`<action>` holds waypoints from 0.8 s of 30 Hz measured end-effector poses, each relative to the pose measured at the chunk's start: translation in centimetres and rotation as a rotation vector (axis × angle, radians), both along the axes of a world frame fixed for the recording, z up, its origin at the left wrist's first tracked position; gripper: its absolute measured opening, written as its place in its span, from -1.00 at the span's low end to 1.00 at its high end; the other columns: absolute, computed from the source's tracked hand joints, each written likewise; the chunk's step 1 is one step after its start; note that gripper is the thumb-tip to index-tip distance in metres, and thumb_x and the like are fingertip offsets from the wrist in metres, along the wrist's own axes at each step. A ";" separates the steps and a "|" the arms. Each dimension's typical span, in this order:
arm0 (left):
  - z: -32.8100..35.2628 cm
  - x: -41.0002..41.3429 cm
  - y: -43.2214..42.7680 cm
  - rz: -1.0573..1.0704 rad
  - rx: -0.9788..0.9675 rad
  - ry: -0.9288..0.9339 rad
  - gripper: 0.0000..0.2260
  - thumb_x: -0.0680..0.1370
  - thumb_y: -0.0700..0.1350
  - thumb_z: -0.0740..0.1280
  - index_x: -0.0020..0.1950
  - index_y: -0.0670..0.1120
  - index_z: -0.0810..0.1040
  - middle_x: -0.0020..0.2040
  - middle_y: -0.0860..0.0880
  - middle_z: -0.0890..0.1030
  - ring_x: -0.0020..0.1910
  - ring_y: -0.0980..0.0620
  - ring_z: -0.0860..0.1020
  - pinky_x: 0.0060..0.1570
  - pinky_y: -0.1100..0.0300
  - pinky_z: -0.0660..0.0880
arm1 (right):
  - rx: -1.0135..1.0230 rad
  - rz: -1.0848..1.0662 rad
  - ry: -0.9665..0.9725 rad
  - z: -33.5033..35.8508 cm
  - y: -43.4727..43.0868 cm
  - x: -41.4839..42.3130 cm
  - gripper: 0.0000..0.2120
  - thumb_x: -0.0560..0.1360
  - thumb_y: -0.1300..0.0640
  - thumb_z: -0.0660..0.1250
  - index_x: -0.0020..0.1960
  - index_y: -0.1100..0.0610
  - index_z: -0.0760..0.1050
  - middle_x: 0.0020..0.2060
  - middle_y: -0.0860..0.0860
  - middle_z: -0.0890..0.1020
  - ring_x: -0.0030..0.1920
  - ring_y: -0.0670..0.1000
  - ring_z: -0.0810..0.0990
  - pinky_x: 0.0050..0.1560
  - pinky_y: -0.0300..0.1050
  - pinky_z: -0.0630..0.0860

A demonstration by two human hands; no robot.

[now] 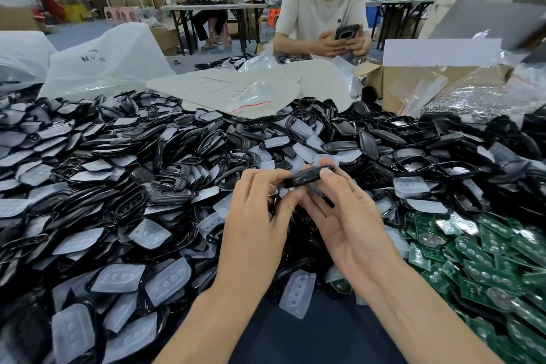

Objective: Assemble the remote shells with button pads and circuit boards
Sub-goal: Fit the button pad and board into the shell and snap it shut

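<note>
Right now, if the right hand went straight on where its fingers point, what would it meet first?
Probably the heap of shells and pads just beyond the black shell that the right hand holds; depth is unclear.

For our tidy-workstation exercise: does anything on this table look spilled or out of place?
Yes: black shells and clear button pads lie jumbled in one loose heap, and green circuit boards spill into it at right.

A black remote shell (307, 176) is held edge-on above heaped shells (124, 145), translucent button pads (118, 278) and green circuit boards (487, 260)
</note>
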State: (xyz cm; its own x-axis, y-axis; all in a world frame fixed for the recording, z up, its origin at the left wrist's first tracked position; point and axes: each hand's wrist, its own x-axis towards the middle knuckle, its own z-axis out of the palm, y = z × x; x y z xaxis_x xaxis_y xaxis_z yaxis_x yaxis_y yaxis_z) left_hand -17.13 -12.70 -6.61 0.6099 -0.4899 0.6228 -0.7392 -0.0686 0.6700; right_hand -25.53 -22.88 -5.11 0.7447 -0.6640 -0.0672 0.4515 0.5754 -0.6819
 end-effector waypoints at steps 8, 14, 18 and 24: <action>0.7 -0.3 0.3 -0.186 -0.016 0.399 -0.78 0.61 -0.05 0.38 0.11 0.30 0.53 0.00 0.22 0.64 0.01 0.17 0.61 -0.07 0.40 0.47 | 0.017 0.099 0.000 0.1 -0.8 -0.4 -0.72 0.49 0.19 0.37 0.19 0.10 0.63 0.15 0.17 0.71 0.00 0.05 0.74 -0.08 -0.16 0.66; 0.8 -0.4 0.1 -0.312 -0.032 0.606 -0.87 0.64 0.02 0.30 0.13 0.19 0.61 0.00 0.09 0.69 -0.04 0.13 0.63 -0.10 0.24 0.58 | -0.067 0.142 0.036 -0.2 -1.5 -0.5 -0.64 0.66 0.29 0.15 0.34 0.02 0.55 0.15 0.09 0.71 0.00 0.04 0.72 0.02 -0.09 0.64; 0.6 0.2 -0.1 -0.278 -0.049 0.670 -0.88 0.64 -0.04 0.35 0.08 0.17 0.66 -0.02 0.08 0.72 -0.06 0.06 0.66 -0.14 0.20 0.58 | -0.164 0.121 0.068 -0.5 -1.1 -0.2 -0.64 0.67 0.28 0.16 0.31 -0.02 0.57 0.16 0.05 0.71 0.01 0.01 0.69 0.01 -0.09 0.57; 0.8 0.0 0.0 -0.287 -0.023 0.562 -0.86 0.60 -0.04 0.41 0.04 0.24 0.63 -0.06 0.14 0.71 -0.12 0.19 0.65 -0.11 0.16 0.60 | -0.234 0.075 0.124 -0.7 -0.7 -0.1 -0.71 0.69 0.31 0.12 0.21 0.08 0.56 0.09 0.06 0.73 0.10 0.11 0.68 0.08 0.02 0.59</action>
State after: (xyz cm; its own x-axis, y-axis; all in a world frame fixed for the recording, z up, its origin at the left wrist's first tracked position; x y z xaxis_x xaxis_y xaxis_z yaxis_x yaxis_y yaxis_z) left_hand -17.12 -12.65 -5.85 0.6929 -0.6734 0.2577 -0.2607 0.0993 0.9603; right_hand -25.63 -23.63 -5.81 0.7877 -0.6159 -0.0124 0.3184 0.4242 -0.8477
